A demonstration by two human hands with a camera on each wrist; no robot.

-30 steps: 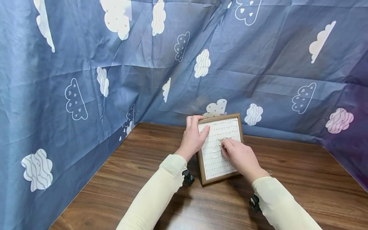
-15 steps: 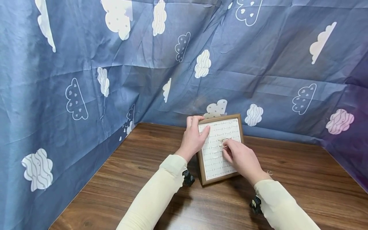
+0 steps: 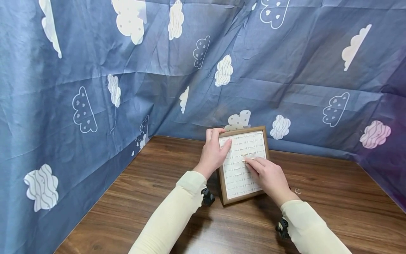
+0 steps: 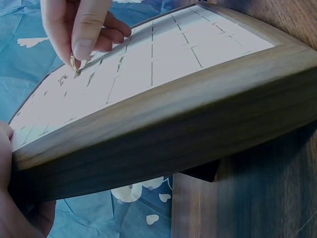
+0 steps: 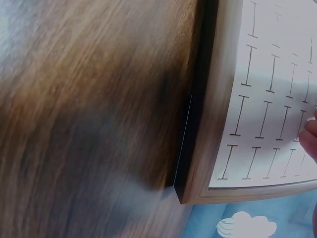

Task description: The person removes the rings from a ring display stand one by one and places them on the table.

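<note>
A wood-framed ring display board (image 3: 233,183), white with rows of slits, stands tilted on the table. My left hand (image 3: 214,153) grips its upper left edge, thumb on the white face and fingers at the top of the frame. Near the board's middle my right hand (image 3: 268,178) pinches a small gold ring (image 4: 74,63) between thumb and forefinger, at a slit. How deep the ring sits cannot be seen. Just above those fingers, small rings (image 3: 252,153) sit in slits. In the right wrist view only fingertips (image 5: 309,136) show at the right edge.
A loose ring (image 3: 297,191) lies on the brown wooden table (image 3: 152,169), right of the board. Behind hangs a blue cloth (image 3: 152,95) with cloud prints. Part of a dark support (image 4: 202,171) shows behind the frame.
My right hand's fingertips have moved slightly down and left on the board, uncovering a ring above them. The left hand and the board have stayed in place.
</note>
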